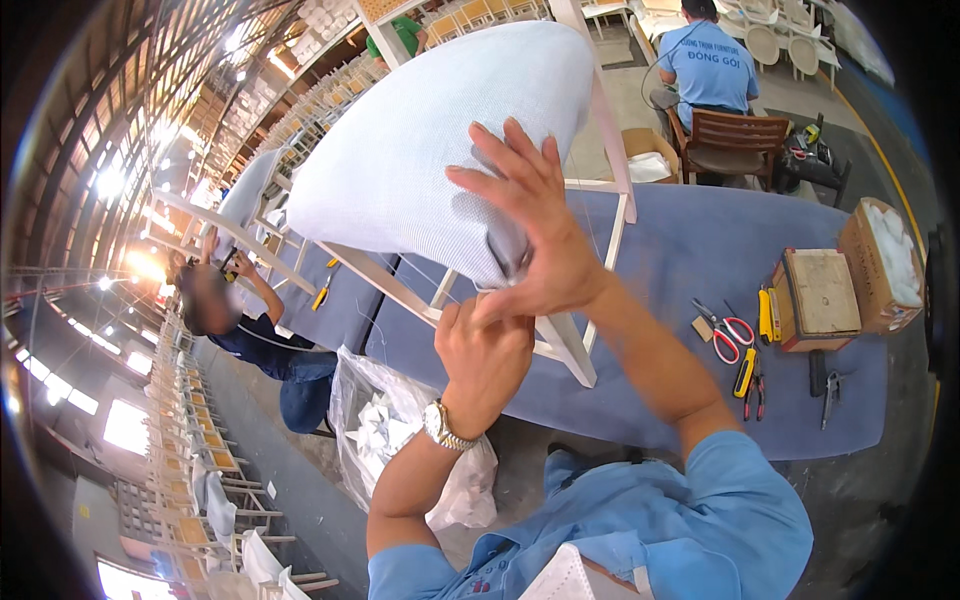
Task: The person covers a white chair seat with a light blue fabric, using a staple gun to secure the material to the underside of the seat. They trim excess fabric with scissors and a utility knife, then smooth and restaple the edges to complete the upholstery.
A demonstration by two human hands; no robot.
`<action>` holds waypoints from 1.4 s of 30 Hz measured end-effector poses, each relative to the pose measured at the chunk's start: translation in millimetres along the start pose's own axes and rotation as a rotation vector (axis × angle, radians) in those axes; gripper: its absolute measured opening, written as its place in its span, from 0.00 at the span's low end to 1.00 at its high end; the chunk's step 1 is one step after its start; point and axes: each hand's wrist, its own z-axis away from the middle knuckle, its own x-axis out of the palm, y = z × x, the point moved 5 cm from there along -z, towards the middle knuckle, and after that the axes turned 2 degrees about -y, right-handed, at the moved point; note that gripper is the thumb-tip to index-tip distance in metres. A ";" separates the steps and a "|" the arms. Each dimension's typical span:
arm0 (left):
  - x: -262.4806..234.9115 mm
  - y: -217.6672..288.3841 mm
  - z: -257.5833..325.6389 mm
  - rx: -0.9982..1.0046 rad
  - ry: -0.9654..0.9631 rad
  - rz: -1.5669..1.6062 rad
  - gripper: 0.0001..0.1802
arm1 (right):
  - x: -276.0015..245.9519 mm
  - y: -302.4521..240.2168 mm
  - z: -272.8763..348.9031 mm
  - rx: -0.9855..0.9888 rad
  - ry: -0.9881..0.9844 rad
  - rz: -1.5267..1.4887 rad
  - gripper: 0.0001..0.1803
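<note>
A light grey fabric-covered chair part (430, 130), padded and rounded, rises in front of me on a pale wooden chair frame (565, 350). My right hand (540, 225) lies over its near corner, fingers spread on the fabric and thumb bent down at the corner. Just below, my left hand (482, 355), with a metal wristwatch (445, 425) at the wrist, is closed against the same corner. Right thumb and left fingers meet there; whatever the left fingers pinch is hidden. The fabric is folded and dented beside the right palm. Thin loose threads hang near the frame.
On the blue padded table (680, 260) at right lie red-handled scissors (725, 330), yellow cutters (768, 315), pliers (755, 390) and boxes (815, 300). A clear plastic bag (390, 430) of white scraps stands below. Co-workers sit at left (250, 330) and far right (708, 65).
</note>
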 end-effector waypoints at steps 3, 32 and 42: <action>6.0 -11.2 -0.7 0.061 -0.040 -0.037 0.13 | 14.4 3.2 -3.0 0.056 0.178 0.101 0.35; 9.5 -86.2 -129.1 0.827 -0.473 0.265 0.43 | 47.3 -12.6 59.7 0.168 0.699 0.219 0.19; 11.2 -80.8 -118.8 0.834 -0.321 0.222 0.44 | 65.7 -25.8 87.7 0.180 0.741 0.362 0.19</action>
